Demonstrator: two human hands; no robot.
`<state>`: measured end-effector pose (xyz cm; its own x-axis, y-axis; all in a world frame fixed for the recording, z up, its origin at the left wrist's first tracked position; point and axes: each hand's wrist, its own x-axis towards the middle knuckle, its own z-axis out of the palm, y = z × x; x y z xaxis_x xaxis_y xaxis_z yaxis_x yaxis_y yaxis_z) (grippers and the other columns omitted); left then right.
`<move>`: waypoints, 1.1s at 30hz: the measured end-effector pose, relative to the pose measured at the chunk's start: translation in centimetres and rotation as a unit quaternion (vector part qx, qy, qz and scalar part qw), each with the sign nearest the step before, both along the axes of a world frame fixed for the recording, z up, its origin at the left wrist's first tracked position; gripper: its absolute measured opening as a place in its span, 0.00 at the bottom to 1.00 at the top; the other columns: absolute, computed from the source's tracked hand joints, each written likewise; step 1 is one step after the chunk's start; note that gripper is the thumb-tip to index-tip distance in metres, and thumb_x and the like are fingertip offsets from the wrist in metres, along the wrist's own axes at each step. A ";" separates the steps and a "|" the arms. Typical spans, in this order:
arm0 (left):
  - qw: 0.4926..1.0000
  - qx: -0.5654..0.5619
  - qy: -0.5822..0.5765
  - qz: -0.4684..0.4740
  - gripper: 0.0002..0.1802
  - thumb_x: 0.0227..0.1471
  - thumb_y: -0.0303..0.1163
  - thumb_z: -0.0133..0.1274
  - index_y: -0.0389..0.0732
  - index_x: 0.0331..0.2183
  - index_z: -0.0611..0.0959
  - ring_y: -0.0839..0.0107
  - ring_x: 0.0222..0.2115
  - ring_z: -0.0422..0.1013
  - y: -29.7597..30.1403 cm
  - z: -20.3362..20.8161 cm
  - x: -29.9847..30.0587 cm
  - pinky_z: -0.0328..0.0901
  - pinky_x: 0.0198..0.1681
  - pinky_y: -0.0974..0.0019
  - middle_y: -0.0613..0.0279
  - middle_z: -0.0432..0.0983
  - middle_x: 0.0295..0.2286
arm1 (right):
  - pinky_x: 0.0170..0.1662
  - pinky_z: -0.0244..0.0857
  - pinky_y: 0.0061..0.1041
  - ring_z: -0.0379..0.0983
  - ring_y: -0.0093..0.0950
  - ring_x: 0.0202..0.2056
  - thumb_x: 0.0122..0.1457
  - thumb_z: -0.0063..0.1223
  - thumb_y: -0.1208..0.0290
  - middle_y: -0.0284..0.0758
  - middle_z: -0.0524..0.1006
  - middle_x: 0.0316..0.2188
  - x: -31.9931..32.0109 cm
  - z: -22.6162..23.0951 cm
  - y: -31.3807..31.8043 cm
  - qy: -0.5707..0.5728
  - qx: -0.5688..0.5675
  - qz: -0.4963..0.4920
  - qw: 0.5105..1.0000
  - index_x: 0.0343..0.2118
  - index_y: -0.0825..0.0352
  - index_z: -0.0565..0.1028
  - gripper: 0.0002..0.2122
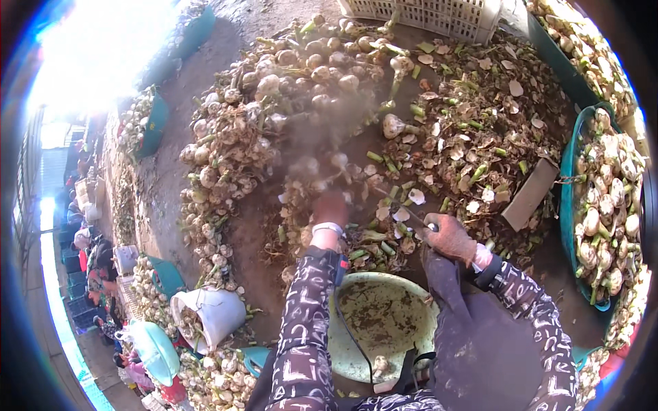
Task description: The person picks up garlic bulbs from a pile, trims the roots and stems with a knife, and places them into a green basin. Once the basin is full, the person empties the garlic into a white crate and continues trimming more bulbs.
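My left hand [330,207] reaches forward over the ground at the edge of the heap of garlic bulbs [322,68]. A smudge blurs this spot, so its fingers and anything in them are hard to make out. Loose bulbs and dry roots lie around it. My right hand [449,238], in a brownish-orange work glove, is closed round the handle of a knife [409,214]. The thin blade points forward and left, above cut stalk pieces. Between my forearms sits a pale green basin [349,283], its inside dirty, with one garlic bulb [380,364] near its close edge.
Trimmed stalks and peelings [473,144] cover the ground ahead right, with a flat wooden block [531,194] on them. A teal tub of garlic [603,212] stands at right. A white crate [432,17] is at the back. At left a white bucket [218,316] lies tipped; several people are beyond.
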<state>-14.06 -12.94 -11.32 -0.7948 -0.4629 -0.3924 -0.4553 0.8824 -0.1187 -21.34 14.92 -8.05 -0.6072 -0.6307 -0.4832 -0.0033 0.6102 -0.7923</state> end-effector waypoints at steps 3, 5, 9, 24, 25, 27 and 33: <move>0.946 0.301 0.103 0.056 0.25 0.40 0.40 0.61 0.41 0.41 0.76 0.59 0.35 0.74 2.4 3.3 -2.2 0.69 0.37 0.60 0.48 0.75 0.35 | 0.33 0.65 0.39 0.73 0.45 0.30 0.50 0.52 0.58 0.47 0.75 0.24 -0.8 0.1 1.9 0.068 -0.004 -0.010 0.998 0.28 0.65 0.75 0.13; 0.866 0.455 0.159 0.133 0.25 0.40 0.40 0.61 0.40 0.41 0.76 0.62 0.35 0.74 2.9 4.1 0.2 0.69 0.36 0.62 0.50 0.76 0.34 | 0.31 0.64 0.37 0.73 0.44 0.28 0.50 0.53 0.61 0.46 0.75 0.23 -0.4 1.3 1.0 0.080 -0.034 -0.007 0.996 0.28 0.66 0.75 0.12; 0.803 0.522 0.268 0.102 0.26 0.41 0.41 0.63 0.37 0.39 0.75 0.68 0.31 0.74 7.6 7.5 2.4 0.69 0.35 0.65 0.54 0.77 0.30 | 0.28 0.65 0.38 0.73 0.46 0.25 0.48 0.55 0.63 0.45 0.74 0.20 -0.2 6.1 -0.3 0.168 -0.077 0.040 0.982 0.28 0.65 0.75 0.10; 0.761 0.547 0.343 0.065 0.14 0.40 0.34 0.63 0.38 0.30 0.79 0.79 0.24 0.70 14.1 14.0 5.0 0.65 0.27 0.71 0.65 0.75 0.21 | 0.30 0.70 0.34 0.75 0.40 0.24 0.44 0.57 0.63 0.44 0.76 0.20 -4.1 -4.7 4.4 0.306 0.125 0.104 0.938 0.31 0.67 0.76 0.14; 0.781 0.500 0.375 -0.010 0.13 0.42 0.32 0.61 0.39 0.33 0.78 0.80 0.24 0.70 13.0 14.9 6.2 0.65 0.27 0.74 0.65 0.75 0.24 | 0.29 0.70 0.33 0.75 0.39 0.23 0.46 0.57 0.62 0.44 0.77 0.21 -4.0 -0.8 3.1 0.090 0.130 -0.047 0.986 0.27 0.68 0.77 0.13; 0.718 0.565 0.380 0.149 0.13 0.43 0.29 0.60 0.40 0.34 0.76 0.79 0.25 0.71 12.2 14.6 7.2 0.66 0.27 0.75 0.65 0.75 0.24 | 0.32 0.69 0.34 0.75 0.40 0.27 0.48 0.56 0.58 0.45 0.77 0.23 -2.6 0.9 4.1 0.158 0.034 -0.063 0.985 0.25 0.66 0.77 0.14; 0.220 0.664 0.499 0.512 0.10 0.53 0.32 0.46 0.39 0.38 0.73 0.63 0.33 0.73 12.1 9.8 6.9 0.73 0.32 0.64 0.56 0.73 0.32 | 0.30 0.66 0.34 0.75 0.39 0.26 0.50 0.54 0.56 0.46 0.76 0.22 0.5 1.9 1.6 0.117 -0.048 -0.061 0.990 0.25 0.63 0.77 0.14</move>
<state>-7.13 -0.84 -1.57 -0.5385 -0.6036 -0.5880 0.2895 -0.7878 0.5437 -20.86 16.52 -6.13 -0.7701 -0.5820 -0.2613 -0.1241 0.5384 -0.8335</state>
